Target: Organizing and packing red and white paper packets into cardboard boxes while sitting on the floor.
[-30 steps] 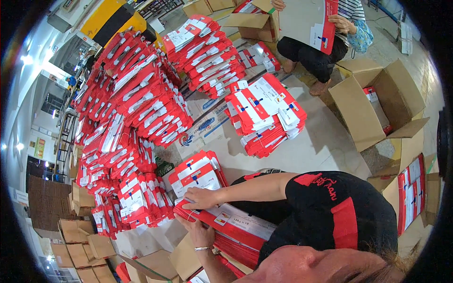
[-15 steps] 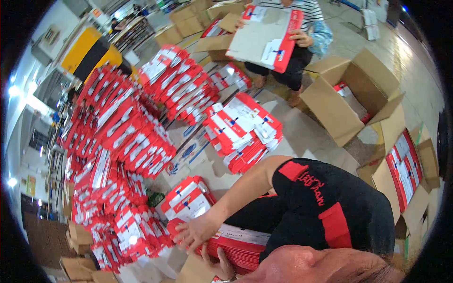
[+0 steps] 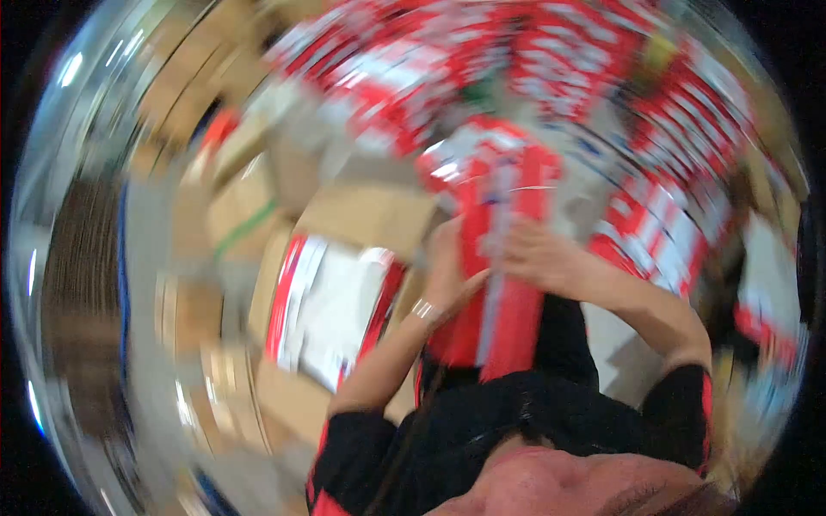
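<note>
A stack of flat red-and-white printed card pieces (image 3: 490,318) rests on my lap, blurred by motion. My left hand (image 3: 447,262), with a band at its wrist, grips the stack's left edge, its thumb pointing across the top. From the right, my right hand (image 3: 535,255) holds the stack's upper face and right side, fingers bent. Just beyond both hands lies another red-and-white pile (image 3: 508,159). To the left of my left forearm, an open cardboard box (image 3: 366,206) contains similar red-and-white pieces (image 3: 331,310) with a pale middle.
Many red-and-white stacks (image 3: 568,60) spread over the floor ahead and to the right (image 3: 658,228). More brown boxes (image 3: 189,314) stand at the left, one carrying a green strip (image 3: 245,228). A dark ribbed surface (image 3: 86,318) runs along the far left.
My view has swung left, bringing the filled open box into sight. Both hands now hold the stack from its two sides; the right hand was spread over its end before.
</note>
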A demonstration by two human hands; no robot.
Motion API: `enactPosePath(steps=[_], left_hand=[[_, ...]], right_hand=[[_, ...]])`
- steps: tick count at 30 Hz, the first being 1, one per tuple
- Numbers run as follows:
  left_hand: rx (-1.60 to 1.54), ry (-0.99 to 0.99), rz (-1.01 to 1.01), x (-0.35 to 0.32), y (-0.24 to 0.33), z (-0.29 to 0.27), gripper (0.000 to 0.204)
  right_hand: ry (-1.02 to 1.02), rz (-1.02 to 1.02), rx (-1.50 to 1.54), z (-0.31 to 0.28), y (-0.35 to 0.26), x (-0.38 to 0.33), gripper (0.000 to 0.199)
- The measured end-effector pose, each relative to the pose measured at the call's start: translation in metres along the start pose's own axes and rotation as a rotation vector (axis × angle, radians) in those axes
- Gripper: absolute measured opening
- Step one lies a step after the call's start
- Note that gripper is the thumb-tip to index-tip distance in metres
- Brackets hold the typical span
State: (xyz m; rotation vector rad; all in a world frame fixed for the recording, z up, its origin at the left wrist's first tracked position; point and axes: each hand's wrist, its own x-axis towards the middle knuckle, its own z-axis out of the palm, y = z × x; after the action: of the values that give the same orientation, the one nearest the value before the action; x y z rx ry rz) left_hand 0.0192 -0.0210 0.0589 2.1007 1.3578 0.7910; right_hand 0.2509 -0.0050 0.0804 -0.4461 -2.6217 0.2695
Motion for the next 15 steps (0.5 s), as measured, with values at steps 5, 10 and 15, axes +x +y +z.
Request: enactPosePath(steps=[5,10,15], left_hand=[[-0.325,-0.107,-0.544,-0.027,-0.041,0.005,0.098],[-0.628,-0.026,-0.434,-0.058,-0.068,0.009,0.074],[-0.882,0.101,-0.301,-0.064,-0.054,-0.022,0.074]], right_hand=[[-0.355,-0.013,-0.321,-0.043,-0.036,0.037,0.024],[-0.42,-0.017,-0.289,-0.063,-0.047,0.045,0.027],[-0.199,0.791,0.104,-0.148,-0.041,0.029,0.04]])
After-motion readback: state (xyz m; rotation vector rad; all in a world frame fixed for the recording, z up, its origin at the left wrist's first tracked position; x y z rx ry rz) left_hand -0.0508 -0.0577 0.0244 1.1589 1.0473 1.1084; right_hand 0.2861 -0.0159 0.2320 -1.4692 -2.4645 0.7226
